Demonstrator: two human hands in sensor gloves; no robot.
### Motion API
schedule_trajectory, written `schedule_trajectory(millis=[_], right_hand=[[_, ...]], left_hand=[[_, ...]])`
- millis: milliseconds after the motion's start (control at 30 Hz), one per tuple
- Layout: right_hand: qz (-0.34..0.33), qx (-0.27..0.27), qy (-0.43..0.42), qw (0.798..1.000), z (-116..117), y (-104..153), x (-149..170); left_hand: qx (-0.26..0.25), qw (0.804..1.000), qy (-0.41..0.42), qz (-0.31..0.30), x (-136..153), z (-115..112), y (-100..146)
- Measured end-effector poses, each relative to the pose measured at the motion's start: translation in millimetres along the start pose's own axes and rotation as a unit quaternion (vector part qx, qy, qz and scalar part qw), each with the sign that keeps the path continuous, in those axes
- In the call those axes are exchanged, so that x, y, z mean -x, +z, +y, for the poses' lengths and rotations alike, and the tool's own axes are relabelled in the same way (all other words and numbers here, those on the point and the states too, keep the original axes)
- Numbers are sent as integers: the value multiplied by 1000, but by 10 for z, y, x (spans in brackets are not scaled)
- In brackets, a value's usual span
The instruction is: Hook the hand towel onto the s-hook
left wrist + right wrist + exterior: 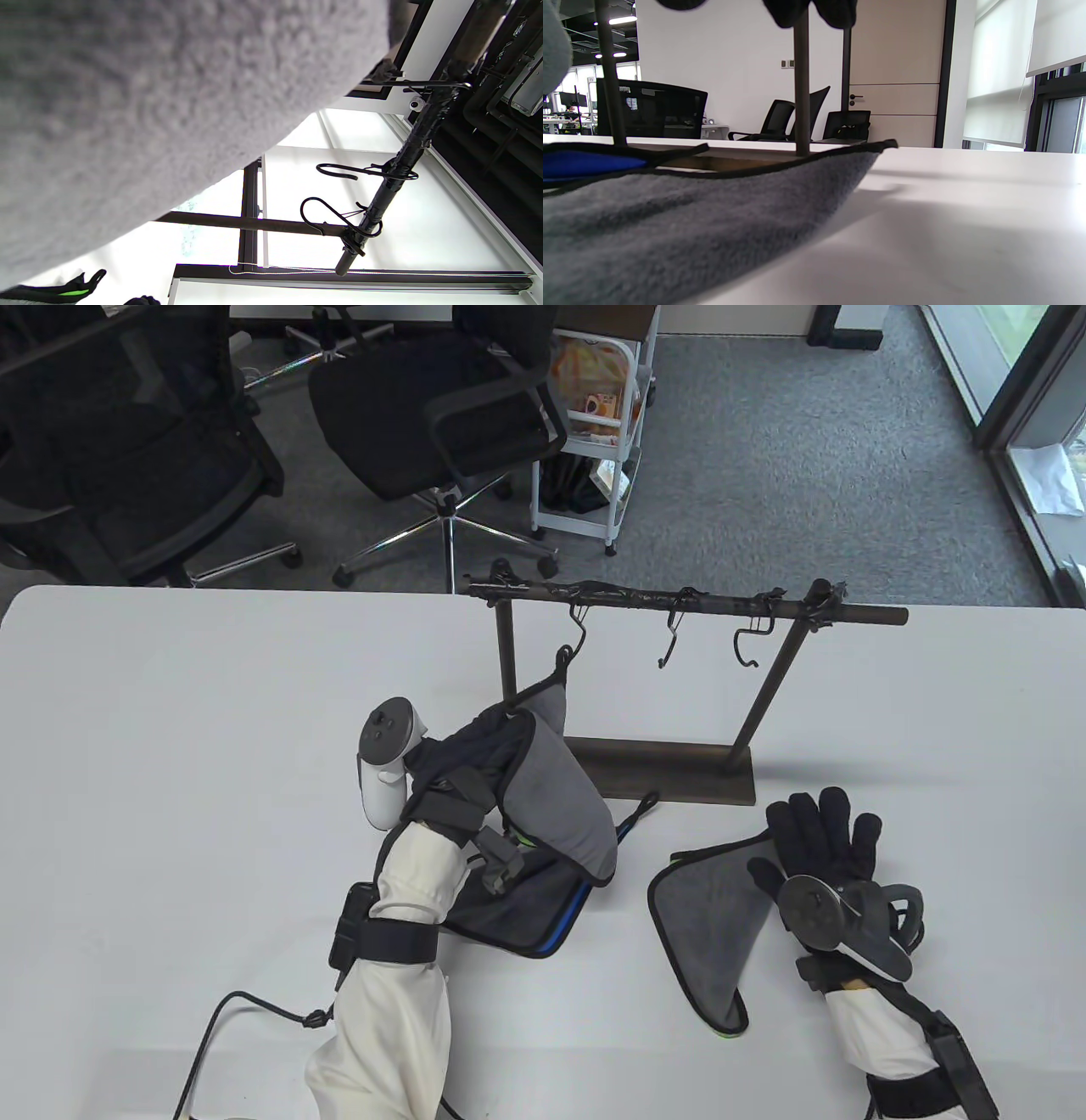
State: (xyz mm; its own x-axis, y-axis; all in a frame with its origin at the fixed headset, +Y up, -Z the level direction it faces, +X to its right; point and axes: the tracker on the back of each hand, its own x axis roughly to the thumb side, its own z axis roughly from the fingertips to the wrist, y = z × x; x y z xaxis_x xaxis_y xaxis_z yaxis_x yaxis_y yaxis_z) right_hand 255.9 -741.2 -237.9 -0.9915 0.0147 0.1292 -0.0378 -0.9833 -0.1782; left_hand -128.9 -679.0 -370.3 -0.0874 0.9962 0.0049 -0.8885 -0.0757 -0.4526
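Observation:
A dark rack [721,604] carries three S-hooks. The loop of a grey hand towel [564,806] sits on the left S-hook [579,632]. My left hand [475,746] holds this towel up just below the hook; the cloth drapes over the fingers and hides them. The towel fills the left wrist view [148,106]. The middle S-hook [670,640] and right S-hook [747,640] are bare. My right hand [827,831] lies flat, fingers spread, on the corner of a second grey towel [713,916] with green trim on the table.
A third towel with blue trim [543,920] lies under my left forearm, and also shows in the right wrist view [585,163]. The rack's base [670,776] stands mid-table. A cable [212,1027] trails near the front edge. Office chairs stand beyond the table.

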Motion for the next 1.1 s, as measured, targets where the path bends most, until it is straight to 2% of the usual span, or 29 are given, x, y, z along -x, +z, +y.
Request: schedule_trajectory(millis=[667,900,1100], right_hand=[[-7,-9,4,1000,10,0,-32],[-5,-12,3,1000,14,-4,-32],[1,-13,-1,1000,13,-7,-17]], left_hand=[[-56,993,-100,28,196,36,-79],[-76,969,-229,51,174,127,-4],[-117,946,-297,46,-23,237,179]])
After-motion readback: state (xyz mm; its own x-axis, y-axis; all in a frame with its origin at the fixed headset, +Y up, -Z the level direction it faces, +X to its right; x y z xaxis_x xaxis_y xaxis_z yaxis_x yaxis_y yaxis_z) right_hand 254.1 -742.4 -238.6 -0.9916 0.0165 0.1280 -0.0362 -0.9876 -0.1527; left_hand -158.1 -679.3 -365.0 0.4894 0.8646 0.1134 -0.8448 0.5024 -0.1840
